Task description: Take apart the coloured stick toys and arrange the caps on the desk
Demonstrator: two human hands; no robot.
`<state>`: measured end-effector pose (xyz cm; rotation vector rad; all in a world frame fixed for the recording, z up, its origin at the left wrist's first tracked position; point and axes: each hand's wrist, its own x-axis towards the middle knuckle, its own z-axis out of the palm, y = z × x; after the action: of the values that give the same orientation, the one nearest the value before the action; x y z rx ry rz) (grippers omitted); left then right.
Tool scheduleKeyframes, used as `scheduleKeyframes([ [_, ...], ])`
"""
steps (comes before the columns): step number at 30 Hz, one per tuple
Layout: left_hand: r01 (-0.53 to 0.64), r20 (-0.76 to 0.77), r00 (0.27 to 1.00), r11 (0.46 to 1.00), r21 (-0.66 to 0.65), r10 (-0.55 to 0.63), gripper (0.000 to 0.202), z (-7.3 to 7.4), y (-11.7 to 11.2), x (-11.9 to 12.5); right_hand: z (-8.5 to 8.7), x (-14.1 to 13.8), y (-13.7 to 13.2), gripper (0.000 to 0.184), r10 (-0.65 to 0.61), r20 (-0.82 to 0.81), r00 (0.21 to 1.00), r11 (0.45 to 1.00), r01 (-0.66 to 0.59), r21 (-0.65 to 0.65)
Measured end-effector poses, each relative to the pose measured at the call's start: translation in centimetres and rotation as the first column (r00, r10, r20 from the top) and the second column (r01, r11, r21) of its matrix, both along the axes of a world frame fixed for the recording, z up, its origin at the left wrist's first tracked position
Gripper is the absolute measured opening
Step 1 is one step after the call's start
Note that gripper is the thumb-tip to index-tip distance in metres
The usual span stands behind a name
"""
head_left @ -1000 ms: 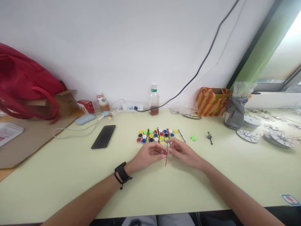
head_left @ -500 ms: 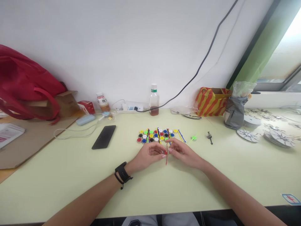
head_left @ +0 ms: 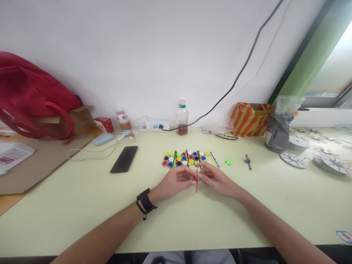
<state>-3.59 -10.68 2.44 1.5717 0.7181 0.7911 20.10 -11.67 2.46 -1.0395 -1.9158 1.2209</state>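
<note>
My left hand [head_left: 176, 181] and my right hand [head_left: 217, 179] meet over the pale green table [head_left: 82, 205], fingertips pinched together. Between them stands a thin red stick [head_left: 196, 185] with a small red disc on it; both hands pinch it. Just beyond the hands lies a cluster of several small coloured discs and sticks [head_left: 187, 158]. A black watch sits on my left wrist [head_left: 145, 201].
A black phone [head_left: 124, 164] lies to the left. A green spinner [head_left: 228, 161] and a dark spinner [head_left: 247, 160] lie to the right. At the back stand a bottle [head_left: 182, 117], a power strip [head_left: 155, 126], a striped bag [head_left: 250, 119]; a red bag [head_left: 30, 99] far left.
The hands hold nearly the same pose on the red stick; the view has shifted slightly, so everything sits a little further right in the picture.
</note>
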Motion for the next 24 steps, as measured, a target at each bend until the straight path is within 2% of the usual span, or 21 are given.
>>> scheduleKeyframes([
  [19,-0.01,-0.023,1.0,1.0,0.012,0.01,0.031,-0.03,0.16,-0.1,0.09,0.23,-0.07,0.04,0.013,0.018,1.0,0.999,-0.014,0.035],
  [24,-0.067,0.03,0.997,0.998,0.023,0.066,0.029,-0.47,0.41,-0.05,0.19,0.2,-0.22,0.046,-0.044,0.037,0.998,0.993,0.04,0.112],
])
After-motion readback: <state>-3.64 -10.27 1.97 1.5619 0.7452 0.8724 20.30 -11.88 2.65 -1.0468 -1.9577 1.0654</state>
